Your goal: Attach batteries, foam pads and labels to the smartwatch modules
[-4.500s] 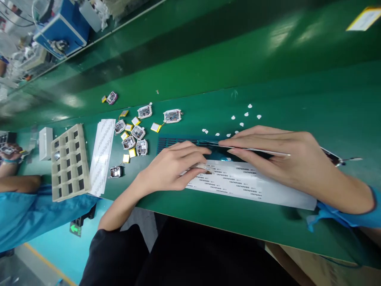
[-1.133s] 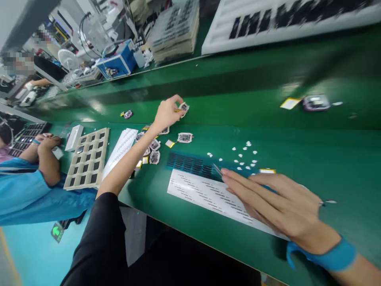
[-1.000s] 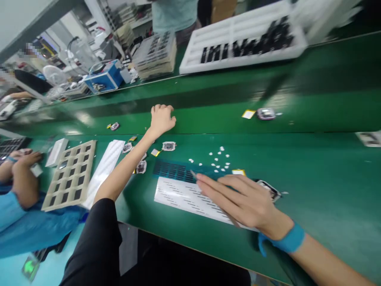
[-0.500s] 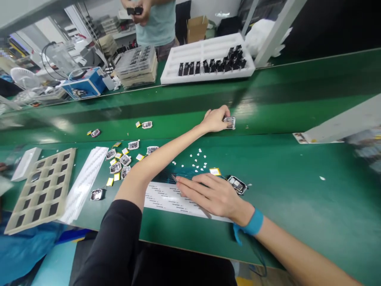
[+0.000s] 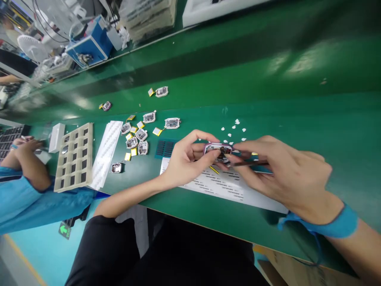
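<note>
Tray: the compartment tray (image 5: 89, 155) lies well left of the long printed sheet (image 5: 223, 187), dark pads in its cells.
Loose cases: pale cases (image 5: 143, 148) and yellow-edged batteries (image 5: 127, 157) lie on the table (image 5: 166, 200), beyond the sheet's left end.
Film: the blue-green film (image 5: 164, 148) runs along the sheet's far edge, partly hidden.
Left hand: the left hand (image 5: 187, 159) is over the sheet, its fingers pinching the purple-rimmed case, thumb along the near side.
Case: the purple-rimmed case (image 5: 220, 147) is over the sheet's far edge; a yellow strip, probably its battery's edge, shows beneath.
Case risk: a slipping tool tip could scratch the board; a tug on the hanging battery could strain its lead.
Case axis: long axis roughly left to right, open side up and towards the wearer.
Tweezers: the right hand (image 5: 285, 174) pinches dark tweezers (image 5: 253, 163) above the sheet, pointing left; whether the tips grip anything, I cannot tell.
</note>
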The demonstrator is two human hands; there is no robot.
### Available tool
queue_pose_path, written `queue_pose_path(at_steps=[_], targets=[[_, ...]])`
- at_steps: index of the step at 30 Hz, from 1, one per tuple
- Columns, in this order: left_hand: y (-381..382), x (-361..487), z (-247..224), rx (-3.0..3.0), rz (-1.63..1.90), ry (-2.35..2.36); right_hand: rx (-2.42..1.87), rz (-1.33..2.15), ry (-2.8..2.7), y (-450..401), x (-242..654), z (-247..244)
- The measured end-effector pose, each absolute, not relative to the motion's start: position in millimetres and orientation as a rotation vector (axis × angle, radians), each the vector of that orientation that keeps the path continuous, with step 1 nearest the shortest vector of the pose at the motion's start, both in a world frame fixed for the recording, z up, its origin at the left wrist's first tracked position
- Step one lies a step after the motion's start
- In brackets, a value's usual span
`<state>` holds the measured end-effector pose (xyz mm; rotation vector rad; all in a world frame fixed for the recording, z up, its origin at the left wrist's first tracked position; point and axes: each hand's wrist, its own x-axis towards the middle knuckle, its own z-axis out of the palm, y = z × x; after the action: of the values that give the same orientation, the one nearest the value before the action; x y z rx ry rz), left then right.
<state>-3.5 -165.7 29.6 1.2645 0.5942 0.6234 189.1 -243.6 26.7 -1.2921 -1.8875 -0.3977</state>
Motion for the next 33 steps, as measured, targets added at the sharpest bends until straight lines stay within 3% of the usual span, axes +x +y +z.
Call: queue_pose_path(at_steps=[17, 33], targets=[[-185, -12, 31, 1.724, 0.742, 0.741, -1.361, -0.244, -2.061, -255, 179, 22], [-182, -10, 40, 1.257, 0.424, 0.76, -1.472, -0.157, -1.924, -255, 190, 28]])
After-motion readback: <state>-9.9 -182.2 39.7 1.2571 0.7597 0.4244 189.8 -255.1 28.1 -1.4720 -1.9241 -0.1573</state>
